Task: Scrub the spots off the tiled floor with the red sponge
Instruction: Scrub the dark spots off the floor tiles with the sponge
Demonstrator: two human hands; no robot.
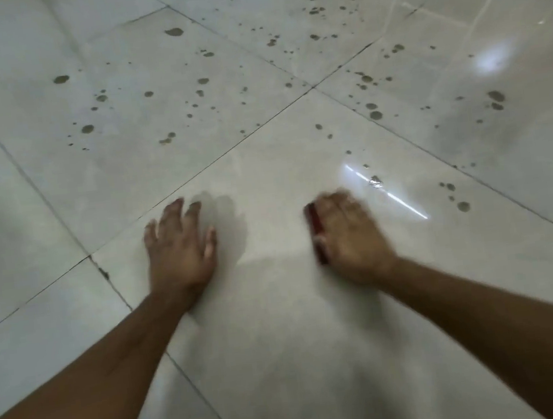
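Sponge: red sponge (316, 230) pinned flat under right hand (350, 235), for scrubbing pressure.
Brace: left hand (177, 246) open, palm down, bearing weight.
Spots (452, 196): nearest at two o'clock.

Large pale glossy tiles (280, 312) cover the floor, split by thin dark grout lines (246, 137) that cross near the middle. A bright streak of reflected light (387, 193) gleams on the right, with a softer glare (492, 59) beyond.

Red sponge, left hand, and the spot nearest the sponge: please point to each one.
red sponge (315, 230), head view, exposed left edge.
left hand (178, 251), head view, back of hand.
nearest spot (376, 180), head view, its centre.
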